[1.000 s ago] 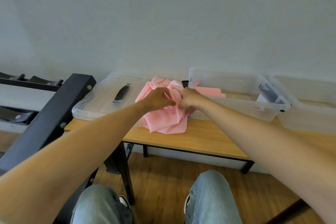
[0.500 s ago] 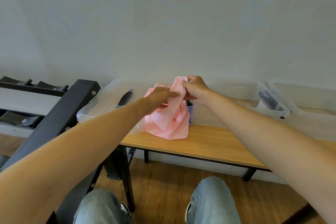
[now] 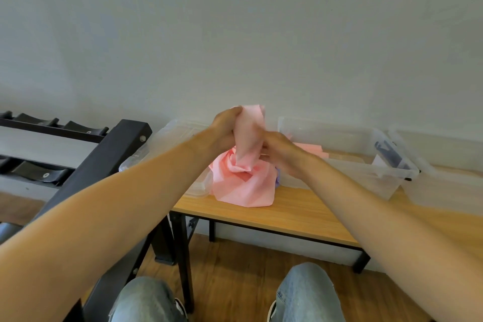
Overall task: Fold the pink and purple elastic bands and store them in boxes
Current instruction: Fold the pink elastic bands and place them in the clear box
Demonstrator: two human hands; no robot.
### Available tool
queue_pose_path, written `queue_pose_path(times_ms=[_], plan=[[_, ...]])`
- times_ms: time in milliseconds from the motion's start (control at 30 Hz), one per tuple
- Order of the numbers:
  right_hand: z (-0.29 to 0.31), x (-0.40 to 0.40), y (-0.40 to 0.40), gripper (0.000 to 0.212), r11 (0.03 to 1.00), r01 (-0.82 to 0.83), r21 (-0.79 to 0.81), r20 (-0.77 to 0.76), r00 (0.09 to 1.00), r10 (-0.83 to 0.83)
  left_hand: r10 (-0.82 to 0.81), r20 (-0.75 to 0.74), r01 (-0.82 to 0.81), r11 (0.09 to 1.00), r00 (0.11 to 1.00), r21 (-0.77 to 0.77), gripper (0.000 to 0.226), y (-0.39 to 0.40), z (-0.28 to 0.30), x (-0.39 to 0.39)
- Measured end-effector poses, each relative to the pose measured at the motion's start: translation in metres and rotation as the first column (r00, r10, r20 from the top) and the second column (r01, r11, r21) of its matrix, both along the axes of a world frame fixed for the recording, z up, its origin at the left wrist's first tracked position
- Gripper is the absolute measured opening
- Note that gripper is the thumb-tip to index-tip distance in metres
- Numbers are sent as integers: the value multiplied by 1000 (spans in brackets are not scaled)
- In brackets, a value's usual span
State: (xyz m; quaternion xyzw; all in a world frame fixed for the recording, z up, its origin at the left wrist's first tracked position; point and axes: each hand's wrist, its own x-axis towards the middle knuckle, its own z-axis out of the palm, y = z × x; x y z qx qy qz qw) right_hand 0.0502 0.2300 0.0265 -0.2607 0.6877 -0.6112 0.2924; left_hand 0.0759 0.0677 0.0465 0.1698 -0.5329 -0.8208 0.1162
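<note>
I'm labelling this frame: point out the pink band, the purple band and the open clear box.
pink band (image 3: pixel 244 188), head view, crumpled lower part on the table
purple band (image 3: pixel 278 176), head view, visible sliver
open clear box (image 3: pixel 366 174), head view, front wall

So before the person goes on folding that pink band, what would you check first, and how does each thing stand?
1. Left hand grips the upper end of the pink stretchy elastic band: ok.
2. Right hand holds the band lower down: ok.
3. Band neatly folded: not ok, its lower part lies crumpled on the wooden table.
4. Clear plastic storage box open to receive it: ok; flat pink pieces already lie inside.
5. Purple band ready: cannot tell, only a sliver shows behind the pink one.
</note>
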Motion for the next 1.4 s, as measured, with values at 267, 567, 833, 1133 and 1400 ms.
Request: queue_pose_path(times_ms=[267,567,833,1133,1400], plan=[[-11,16,0,11,981,53,188,-384,923,24,-3,-106,8,999,994,39,31,-13,31,8],[42,1,-5,11,913,219,-343,-111,956,-271,-402,-141,333,873,905,-356,74,13,-13,28],[98,-14,22,19,736,269,-621,74,955,-287,-249,-16,89,405,968,-910,30,-5,-56,34],[152,-18,65,18,390,291,-874,228,953,-200,-159,27,59,197,987,-979,25,-34,-84,24],[156,-10,64,27,571,307,-761,189,947,-258,-53,-352,-258,577,935,-774,25,2,-16,30]])
